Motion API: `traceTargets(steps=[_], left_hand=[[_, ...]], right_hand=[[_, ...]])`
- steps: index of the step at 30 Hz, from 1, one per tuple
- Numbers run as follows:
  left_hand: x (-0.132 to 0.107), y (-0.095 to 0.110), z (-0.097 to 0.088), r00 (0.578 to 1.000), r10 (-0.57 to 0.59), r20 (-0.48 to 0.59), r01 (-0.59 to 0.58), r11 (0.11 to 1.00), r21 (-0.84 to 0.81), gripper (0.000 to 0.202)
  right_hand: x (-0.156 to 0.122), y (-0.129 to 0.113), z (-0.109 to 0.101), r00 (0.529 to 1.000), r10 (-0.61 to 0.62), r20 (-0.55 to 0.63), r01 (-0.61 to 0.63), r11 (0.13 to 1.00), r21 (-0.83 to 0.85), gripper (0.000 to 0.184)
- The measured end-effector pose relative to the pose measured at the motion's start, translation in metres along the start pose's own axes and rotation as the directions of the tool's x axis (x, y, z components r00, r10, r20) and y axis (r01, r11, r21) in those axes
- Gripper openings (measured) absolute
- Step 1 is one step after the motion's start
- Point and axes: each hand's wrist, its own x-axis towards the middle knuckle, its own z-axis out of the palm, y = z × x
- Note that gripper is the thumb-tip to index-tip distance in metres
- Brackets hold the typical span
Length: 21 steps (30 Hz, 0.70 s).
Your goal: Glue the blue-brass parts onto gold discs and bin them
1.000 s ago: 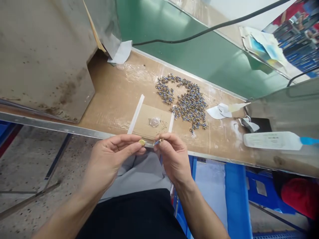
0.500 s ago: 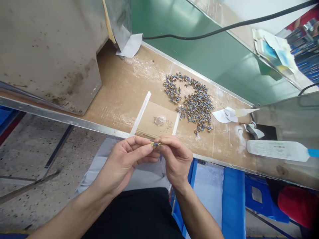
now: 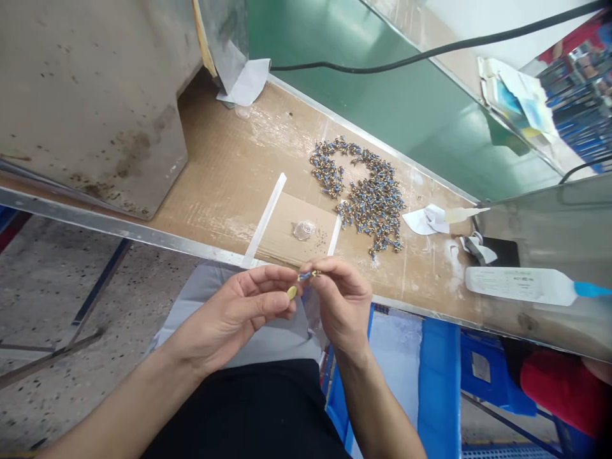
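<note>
My left hand (image 3: 248, 303) pinches a small yellowish oval disc (image 3: 291, 292) at the tip of the thumb. Close beside it, my right hand (image 3: 344, 299) grips a tiny blue and gold-coloured metal piece (image 3: 306, 276) between thumb and fingers. The piece's left end reaches the left fingertips; I cannot tell whether they hold it too. Both hands are just off the bench's front edge. Beyond them, a small clear round item (image 3: 304, 230) rests on a cardboard sheet (image 3: 280, 220), with tiny specks scattered to its right. A pile of similar blue and gold pieces (image 3: 377, 197) lies farther back.
A stained metal housing (image 3: 86, 108) stands on the left of the bench (image 3: 215, 185). To the right lie a white bottle with a blue tip (image 3: 519, 285), crumpled white paper (image 3: 425, 220) and a black pad (image 3: 502, 252). A blue crate (image 3: 440, 376) sits below the edge.
The fingers have parted slightly. The yellowish oval disc now shows apart from the blue and gold piece, lower and on the left thumb. The view has shifted a little.
</note>
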Motion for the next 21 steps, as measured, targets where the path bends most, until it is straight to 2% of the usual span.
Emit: traceTargets(steps=[3, 6, 9, 12, 15, 18, 21], left_hand=[[0.0, -0.001, -0.004, 0.998, 0.06, -0.007, -0.058, 0.986, 0.157, 0.031], [0.004, -0.001, -0.008, 0.992, 0.126, -0.009, -0.12, 0.962, 0.246, 0.027], [0.011, 0.002, -0.009, 0.978, 0.202, -0.047, -0.184, 0.95, 0.252, 0.028], [0.018, 0.003, -0.008, 0.955, 0.281, -0.094, -0.255, 0.941, 0.223, 0.03], [0.023, 0.002, -0.009, 0.944, 0.304, -0.128, -0.282, 0.945, 0.166, 0.028], [0.027, 0.0, -0.011, 0.935, 0.319, -0.154, -0.305, 0.946, 0.107, 0.021], [0.03, -0.003, -0.014, 0.928, 0.335, -0.164, -0.324, 0.942, 0.087, 0.022]], right_hand=[[0.016, -0.003, -0.015, 0.989, -0.116, -0.093, 0.096, 0.976, -0.195, 0.007], [0.037, -0.007, -0.031, 0.966, -0.238, -0.097, 0.179, 0.894, -0.41, 0.008], [0.056, -0.011, -0.04, 0.957, -0.288, -0.021, 0.237, 0.825, -0.512, 0.012], [0.068, -0.013, -0.04, 0.947, -0.302, 0.109, 0.308, 0.756, -0.578, 0.012], [0.075, -0.013, -0.036, 0.919, -0.343, 0.194, 0.387, 0.685, -0.618, 0.015], [0.078, -0.01, -0.034, 0.895, -0.373, 0.245, 0.438, 0.627, -0.645, 0.02], [0.08, -0.008, -0.036, 0.871, -0.396, 0.29, 0.478, 0.55, -0.684, 0.022]])
